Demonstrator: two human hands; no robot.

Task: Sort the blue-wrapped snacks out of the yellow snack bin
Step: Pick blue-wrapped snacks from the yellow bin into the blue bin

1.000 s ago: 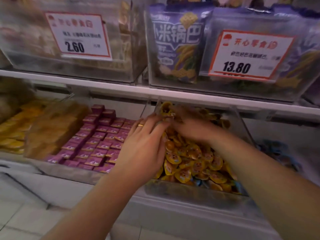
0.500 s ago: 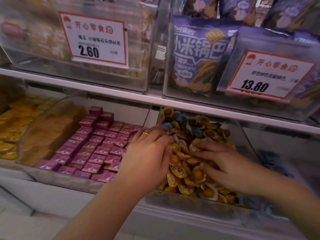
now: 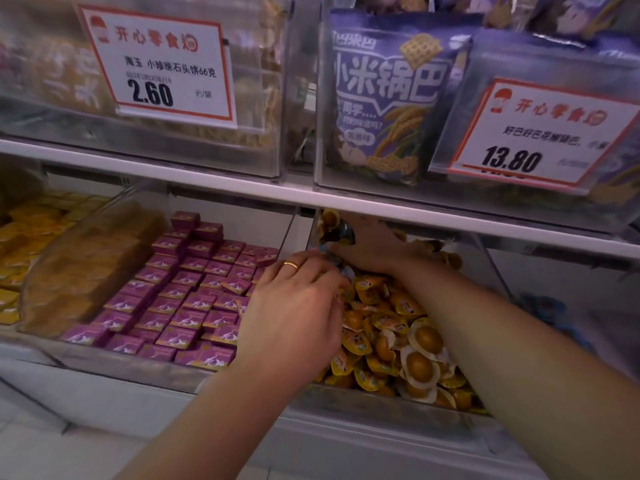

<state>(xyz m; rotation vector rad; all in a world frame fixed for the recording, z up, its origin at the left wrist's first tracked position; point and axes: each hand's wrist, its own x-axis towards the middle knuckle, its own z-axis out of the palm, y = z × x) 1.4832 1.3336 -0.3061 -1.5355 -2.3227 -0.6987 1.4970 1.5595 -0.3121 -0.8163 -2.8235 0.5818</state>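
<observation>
Fingers of the left hand (image 3: 294,313) curl down over the near-left edge of the yellow snack pile (image 3: 391,337), and their tips are hidden behind the knuckles, so what they pinch, if anything, cannot be told; a gold ring (image 3: 290,265) sits on one finger. Deeper in the clear bin (image 3: 388,398), the right hand (image 3: 370,252) reaches to the back under the white shelf edge (image 3: 242,187), blurred, its fingers buried among wrappers, so its grip cannot be read either. Just beside that hand, at the bin's back-left corner, a few blue-wrapped snacks (image 3: 341,233) show as dark blue crinkled packets mixed with yellow ones; their print is too smeared to make out. The yellow snacks are small round sealed cups with orange centres. Left of the bin lie rows of purple boxes (image 3: 180,299). Further blue shapes (image 3: 547,306) behind the right forearm are too hazy to identify.
</observation>
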